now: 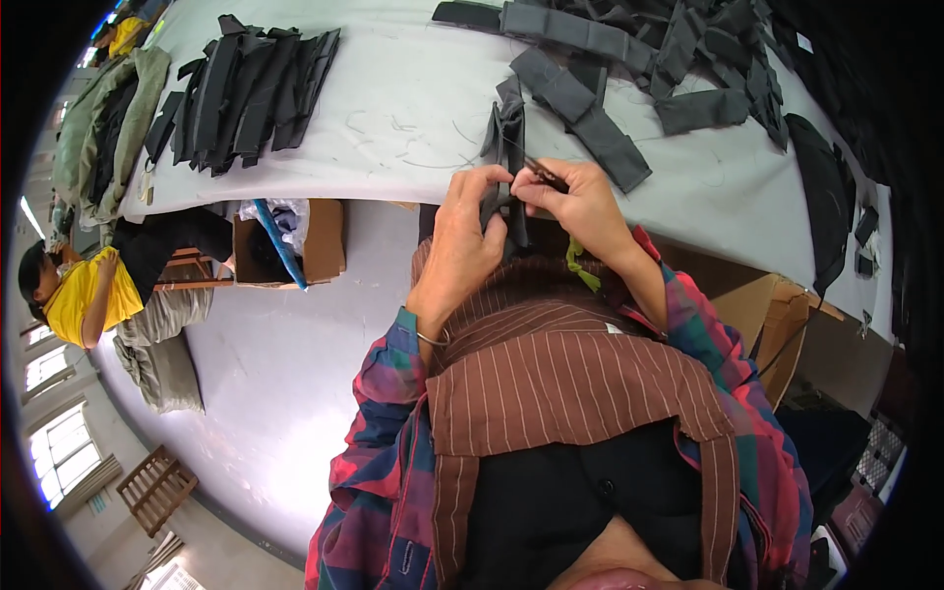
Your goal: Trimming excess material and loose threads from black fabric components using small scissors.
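Note:
My left hand (467,231) pinches a dark grey fabric strip (509,123) at the near edge of the table. The strip stands partly folded, its lower end hanging over the edge in front of my apron. My right hand (580,202) is closed round a small dark snip-like tool (547,177), its fingertips close to the fabric and to my left fingers. Its working end is too small to make out. Just beyond my hands, more flat grey fabric pieces (610,147) lie on the white tabletop (393,108).
A row of dark strips (251,93) lies at the far left, and a heap of them (678,49) at the far right. Loose threads dot the cloth. Below stand cardboard boxes (324,241) (782,329). A person in yellow (93,300) sits at the left.

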`<control>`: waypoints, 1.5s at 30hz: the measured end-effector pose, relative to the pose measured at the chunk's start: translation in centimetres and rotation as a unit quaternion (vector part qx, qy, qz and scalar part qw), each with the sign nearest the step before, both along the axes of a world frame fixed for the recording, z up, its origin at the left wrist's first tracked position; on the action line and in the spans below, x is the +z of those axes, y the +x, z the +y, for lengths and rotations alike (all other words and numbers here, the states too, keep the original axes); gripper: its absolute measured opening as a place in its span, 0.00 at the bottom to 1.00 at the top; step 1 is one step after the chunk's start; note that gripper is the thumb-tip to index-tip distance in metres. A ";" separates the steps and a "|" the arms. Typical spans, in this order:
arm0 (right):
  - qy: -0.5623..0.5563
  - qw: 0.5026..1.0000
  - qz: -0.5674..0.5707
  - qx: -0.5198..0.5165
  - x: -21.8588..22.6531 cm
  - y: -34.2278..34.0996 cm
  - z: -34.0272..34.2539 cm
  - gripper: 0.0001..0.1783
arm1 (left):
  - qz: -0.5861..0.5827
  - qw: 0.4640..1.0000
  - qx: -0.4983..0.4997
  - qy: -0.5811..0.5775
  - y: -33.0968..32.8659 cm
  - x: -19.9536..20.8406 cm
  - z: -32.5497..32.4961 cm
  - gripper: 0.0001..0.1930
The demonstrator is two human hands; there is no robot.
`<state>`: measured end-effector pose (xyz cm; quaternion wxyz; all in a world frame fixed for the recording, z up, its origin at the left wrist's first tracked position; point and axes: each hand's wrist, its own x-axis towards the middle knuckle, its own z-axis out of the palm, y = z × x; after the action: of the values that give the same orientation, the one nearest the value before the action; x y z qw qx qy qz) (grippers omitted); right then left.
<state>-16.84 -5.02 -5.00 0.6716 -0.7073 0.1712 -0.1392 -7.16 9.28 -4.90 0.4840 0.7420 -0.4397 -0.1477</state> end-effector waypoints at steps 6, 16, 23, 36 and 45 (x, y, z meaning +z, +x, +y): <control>0.056 0.997 0.011 -0.042 0.0 -0.1 -0.2 0.05 | -0.006 1.000 0.025 0.017 -0.4 0.3 -0.5 0.12; -0.167 0.980 -0.012 -0.108 -0.6 0.0 -0.6 0.11 | -0.017 0.999 0.047 0.018 -2.3 0.0 -1.3 0.14; -0.381 0.919 0.030 -0.096 2.2 -2.8 -1.7 0.14 | -0.029 0.997 0.065 -0.011 -2.3 -0.7 -1.1 0.12; -0.548 0.834 0.010 -0.061 2.6 -4.2 -0.3 0.08 | -0.056 0.997 0.050 -0.018 -2.5 -0.3 -1.4 0.11; -0.577 0.814 0.015 -0.058 2.6 -4.3 0.0 0.08 | -0.065 0.997 0.043 -0.023 -2.6 -0.4 -1.5 0.11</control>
<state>-21.18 -5.03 -2.36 0.1282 -0.9558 0.1097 -0.2407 -9.78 7.80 -5.26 0.4774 0.7568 -0.4413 -0.0676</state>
